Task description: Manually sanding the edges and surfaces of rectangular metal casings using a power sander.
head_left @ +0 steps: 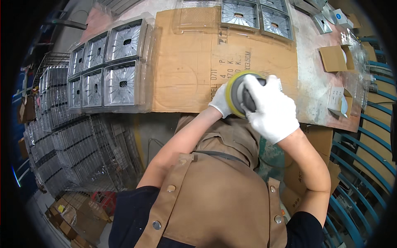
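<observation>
My right hand (271,109), in a white glove, wraps round the dark body of a round hand-held sander or polisher (236,94) with a yellow rim. Its disc stands tilted on edge, facing left, above the near edge of the cardboard. My left hand (221,101), gloved too, is curled close against the disc's left side. The disc hides most of its fingers, and whatever they grip there I cannot make out. Beneath both hands lies a flat cardboard sheet (182,62) on the table.
To the left, a clear plastic tray (144,89) holds several square silvery metal parts (120,83). Another tray at the far side carries similar parts (240,15). Small open boxes (333,60) stand at the right. Stacked clear trays (78,153) fill the lower left; blue rails (359,153) run along the right.
</observation>
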### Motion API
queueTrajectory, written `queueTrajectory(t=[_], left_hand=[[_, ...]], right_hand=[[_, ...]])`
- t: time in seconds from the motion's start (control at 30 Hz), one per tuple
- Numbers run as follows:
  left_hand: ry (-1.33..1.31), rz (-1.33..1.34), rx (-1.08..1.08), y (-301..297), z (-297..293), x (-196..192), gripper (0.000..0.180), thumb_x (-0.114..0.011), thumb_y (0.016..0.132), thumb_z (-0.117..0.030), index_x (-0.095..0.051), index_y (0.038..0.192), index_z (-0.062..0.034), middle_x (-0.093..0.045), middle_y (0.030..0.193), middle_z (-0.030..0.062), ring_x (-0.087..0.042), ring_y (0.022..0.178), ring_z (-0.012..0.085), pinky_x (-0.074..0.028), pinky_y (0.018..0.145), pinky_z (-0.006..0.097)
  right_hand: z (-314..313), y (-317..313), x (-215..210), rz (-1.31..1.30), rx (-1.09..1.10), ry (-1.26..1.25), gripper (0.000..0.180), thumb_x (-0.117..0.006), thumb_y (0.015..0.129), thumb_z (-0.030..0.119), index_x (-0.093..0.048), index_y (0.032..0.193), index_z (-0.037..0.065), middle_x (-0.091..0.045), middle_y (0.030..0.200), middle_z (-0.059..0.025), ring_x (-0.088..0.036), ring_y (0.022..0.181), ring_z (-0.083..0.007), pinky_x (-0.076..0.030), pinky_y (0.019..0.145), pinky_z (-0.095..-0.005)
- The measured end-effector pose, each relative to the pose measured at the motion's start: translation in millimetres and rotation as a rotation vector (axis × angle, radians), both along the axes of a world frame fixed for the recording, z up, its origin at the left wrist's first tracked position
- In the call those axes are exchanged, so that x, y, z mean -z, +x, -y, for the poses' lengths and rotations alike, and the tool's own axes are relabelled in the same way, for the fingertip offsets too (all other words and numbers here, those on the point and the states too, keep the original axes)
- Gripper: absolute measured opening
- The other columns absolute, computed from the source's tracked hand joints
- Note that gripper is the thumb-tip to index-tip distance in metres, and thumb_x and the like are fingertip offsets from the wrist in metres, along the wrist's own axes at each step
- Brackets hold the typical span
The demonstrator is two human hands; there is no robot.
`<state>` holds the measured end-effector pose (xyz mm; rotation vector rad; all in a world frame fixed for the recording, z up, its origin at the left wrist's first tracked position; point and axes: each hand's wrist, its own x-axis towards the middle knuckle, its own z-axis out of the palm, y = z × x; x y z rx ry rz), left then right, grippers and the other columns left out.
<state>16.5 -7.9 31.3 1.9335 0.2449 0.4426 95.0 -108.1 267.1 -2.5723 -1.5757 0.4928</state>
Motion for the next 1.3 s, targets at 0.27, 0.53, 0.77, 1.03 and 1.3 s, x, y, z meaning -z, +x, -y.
queueTrajectory(t=[0.27,0.53,0.77,1.03,1.3], left_hand=[[-0.123,-0.302,0.019,0,-6,-26,0.041,-0.076,0.080,-0.017,-0.065,0.119,-0.0124,-0.073,0.112,0.0144,-0.067,0.110,0.0353,-0.054,0.094,0.044],[-0.223,-0.244,-0.013,-2,-4,-12,0.033,-0.078,0.080,-0.021,-0.068,0.109,-0.0109,-0.074,0.102,0.0151,-0.070,0.101,0.0360,-0.056,0.089,0.041],[-0.048,-0.333,0.001,2,-6,-40,0.027,-0.078,0.079,-0.017,-0.071,0.104,-0.0074,-0.075,0.097,0.0195,-0.071,0.095,0.0385,-0.056,0.084,0.045],[-0.118,-0.280,-0.015,1,-5,-33,0.027,-0.077,0.079,-0.015,-0.072,0.105,-0.0091,-0.074,0.097,0.0200,-0.070,0.096,0.0390,-0.056,0.083,0.044],[-0.205,-0.240,0.012,-2,-3,-17,0.029,-0.077,0.080,-0.010,-0.068,0.108,-0.0086,-0.074,0.104,0.0120,-0.069,0.098,0.0269,-0.055,0.088,0.038]], right_hand=[[17,25,10,0.055,0.196,0.090,0.060,-0.081,0.081,0.023,-0.052,0.133,0.023,-0.057,0.109,-0.0212,-0.067,0.085,-0.0446,-0.058,0.075,-0.0493],[19,49,15,0.080,0.185,0.143,0.052,-0.075,0.085,0.027,-0.053,0.132,0.020,-0.057,0.110,-0.0231,-0.068,0.087,-0.0457,-0.058,0.077,-0.0502],[-4,14,-4,0.018,0.106,-0.032,0.063,-0.081,0.079,0.021,-0.052,0.135,0.020,-0.057,0.112,-0.0246,-0.067,0.089,-0.0462,-0.057,0.079,-0.0484],[-6,20,-1,0.039,0.092,0.066,0.039,-0.071,0.087,0.027,-0.054,0.120,0.018,-0.057,0.104,-0.0288,-0.066,0.081,-0.0488,-0.057,0.074,-0.0511],[28,54,21,0.137,0.234,0.188,0.058,-0.077,0.083,0.027,-0.053,0.135,0.020,-0.059,0.109,-0.0221,-0.069,0.086,-0.0439,-0.058,0.076,-0.0484]])
